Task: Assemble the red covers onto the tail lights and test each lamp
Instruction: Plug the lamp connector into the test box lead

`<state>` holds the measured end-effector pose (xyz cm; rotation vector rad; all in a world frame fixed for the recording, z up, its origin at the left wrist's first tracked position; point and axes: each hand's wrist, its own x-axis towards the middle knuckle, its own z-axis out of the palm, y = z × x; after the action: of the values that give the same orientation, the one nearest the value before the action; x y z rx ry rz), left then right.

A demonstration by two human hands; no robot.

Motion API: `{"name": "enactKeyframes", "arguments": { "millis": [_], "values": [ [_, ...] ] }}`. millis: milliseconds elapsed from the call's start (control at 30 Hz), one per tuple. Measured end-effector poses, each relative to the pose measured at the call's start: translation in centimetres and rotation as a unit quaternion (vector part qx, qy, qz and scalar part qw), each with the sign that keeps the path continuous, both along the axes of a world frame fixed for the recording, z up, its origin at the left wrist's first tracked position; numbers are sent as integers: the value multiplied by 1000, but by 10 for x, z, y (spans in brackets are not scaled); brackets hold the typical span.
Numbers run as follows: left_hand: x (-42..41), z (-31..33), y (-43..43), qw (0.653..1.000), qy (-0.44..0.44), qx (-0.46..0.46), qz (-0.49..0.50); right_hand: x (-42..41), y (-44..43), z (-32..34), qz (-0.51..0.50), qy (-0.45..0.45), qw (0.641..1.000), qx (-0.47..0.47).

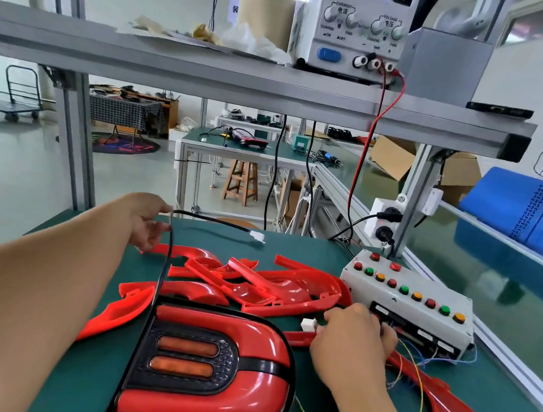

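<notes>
test step in hand: left hand point(150, 224) pinches the black lead point(213, 219) from the tail light point(207, 367) at centre left, right hand point(353, 334) grips a white plug point(308, 324); joining the connectors likely comes next.

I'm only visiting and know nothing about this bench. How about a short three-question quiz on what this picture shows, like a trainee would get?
1. True or false: the power supply on the shelf shows 12.00 on its display.
2. What does the left hand pinch? A) a black cable B) a red cover C) a yellow wire
3. Fill in: the white connector sits against the ___ hand, in front of the button box.
Key: 1 true; 2 A; 3 the right hand.
</notes>
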<state>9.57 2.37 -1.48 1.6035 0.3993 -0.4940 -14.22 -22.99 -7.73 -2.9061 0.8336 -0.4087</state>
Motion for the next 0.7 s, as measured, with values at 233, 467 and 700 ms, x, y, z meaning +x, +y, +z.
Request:
{"name": "enactKeyframes", "arguments": {
  "millis": [233,467,700],
  "values": [
    [-15,-11,-31,979,-93,174,-58,-2,3,4,38,-45,998,23],
    [-13,-27,-55,974,-63,176,-130,-2,4,5,43,-111,993,19],
    [-27,36,-49,984,-106,-86,-117,-1,4,4,31,-116,992,24]
  ]
}}
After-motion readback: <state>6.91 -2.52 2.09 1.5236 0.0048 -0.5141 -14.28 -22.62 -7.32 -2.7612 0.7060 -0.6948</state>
